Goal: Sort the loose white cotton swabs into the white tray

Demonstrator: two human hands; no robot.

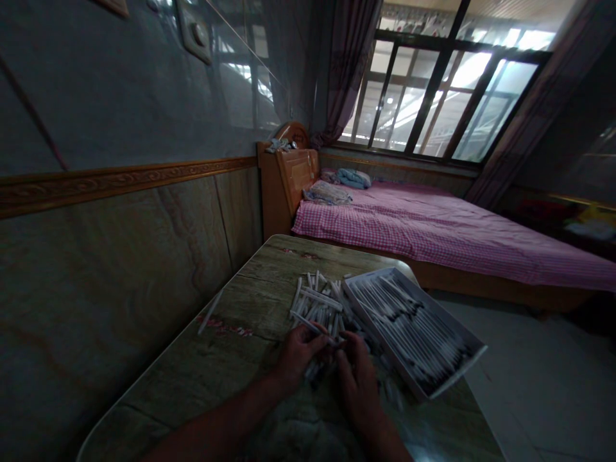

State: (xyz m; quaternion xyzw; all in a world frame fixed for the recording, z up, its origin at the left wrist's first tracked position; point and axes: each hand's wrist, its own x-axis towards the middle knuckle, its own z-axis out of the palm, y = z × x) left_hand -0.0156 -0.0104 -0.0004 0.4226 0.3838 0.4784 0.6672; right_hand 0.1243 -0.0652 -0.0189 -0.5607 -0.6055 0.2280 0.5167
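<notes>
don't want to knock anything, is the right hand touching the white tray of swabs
Apart. The head view shows the right hand clear of the near edge of the white tray, with loose white sticks lying in the gap.

Swabs (317, 305) on table (202, 372) beside tray (370, 277), bed (433, 224) behind.

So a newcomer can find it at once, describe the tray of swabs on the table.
Start at the pink checked bed, then look down to the mottled table in front of it. Near the table's right edge sits a shallow white tray. Its swabs lie in neat parallel rows, unlike the loose heap of swabs beside it.
</notes>
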